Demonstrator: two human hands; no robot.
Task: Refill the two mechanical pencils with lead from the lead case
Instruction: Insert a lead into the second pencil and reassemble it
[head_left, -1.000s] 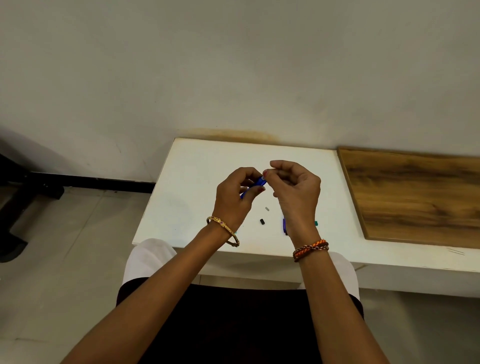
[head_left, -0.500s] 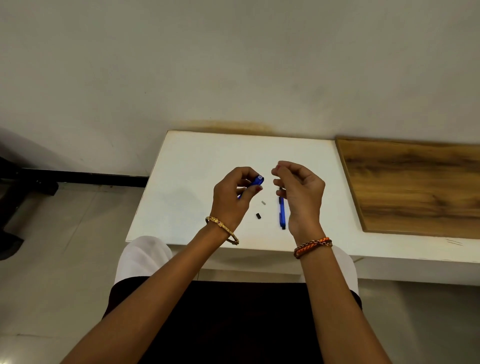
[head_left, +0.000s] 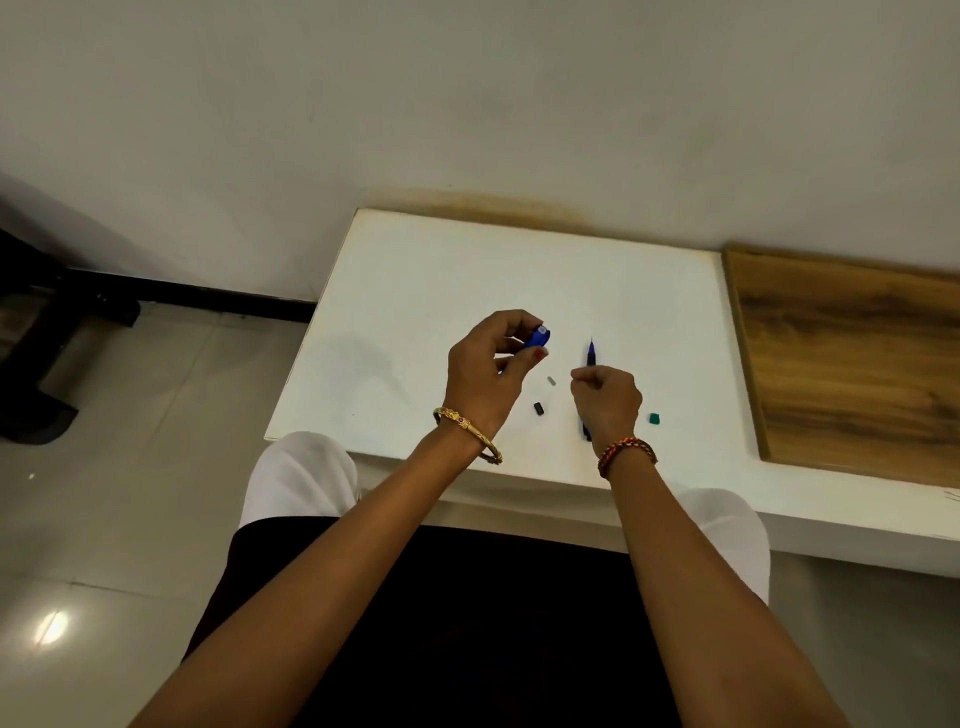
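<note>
My left hand (head_left: 488, 364) grips the blue lead case (head_left: 538, 338) above the white table (head_left: 415, 291), its open end tilted up to the right. My right hand (head_left: 608, 400) hovers low over a blue mechanical pencil (head_left: 590, 356), which lies on the table with its tip pointing away. The right thumb and forefinger pinch together at the left side, seemingly on a thin lead that is too fine to see clearly. The hand hides the pencil's middle. I see no second pencil.
Between my hands lie a small grey piece (head_left: 551, 381) and a black cap (head_left: 539, 408). A small green piece (head_left: 654, 418) lies right of my right wrist. A wooden board (head_left: 852, 358) covers the bench to the right. Tiled floor lies to the left.
My right hand has pulled away from the lead case, moving right and down toward the pencil on the table. The left hand has kept the case roughly in place.
</note>
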